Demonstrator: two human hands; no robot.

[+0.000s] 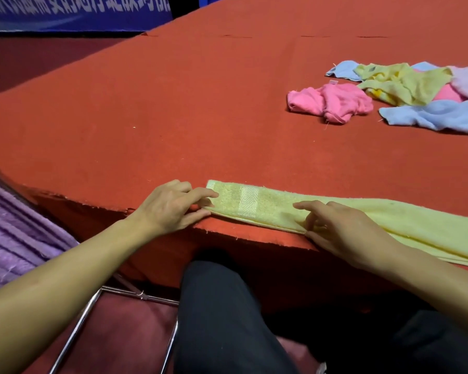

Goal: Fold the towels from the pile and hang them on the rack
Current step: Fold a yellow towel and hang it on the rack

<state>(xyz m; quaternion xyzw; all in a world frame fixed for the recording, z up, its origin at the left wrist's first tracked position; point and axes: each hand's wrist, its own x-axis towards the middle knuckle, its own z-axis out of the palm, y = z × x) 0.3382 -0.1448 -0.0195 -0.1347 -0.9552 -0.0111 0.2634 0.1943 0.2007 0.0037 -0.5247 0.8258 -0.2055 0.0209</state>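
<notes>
A pale yellow towel (pixel 389 220), folded into a long narrow strip, lies along the near edge of the red table (pixel 173 117). My left hand (pixel 170 206) pinches the strip's left end between thumb and fingers. My right hand (pixel 343 228) pinches the near folded edge a little to the right, index finger stretched over the cloth. A loose pile of towels (pixel 405 95) in pink, yellow, blue and lilac sits at the far right of the table. A purple towel (pixel 14 238) hangs on the chrome rack (pixel 92 314) at the lower left.
My legs in dark trousers (pixel 227 319) are below the table edge, beside the rack's metal bars. A blue banner (pixel 76 12) stands beyond the table's far left corner. Red floor lies around the table.
</notes>
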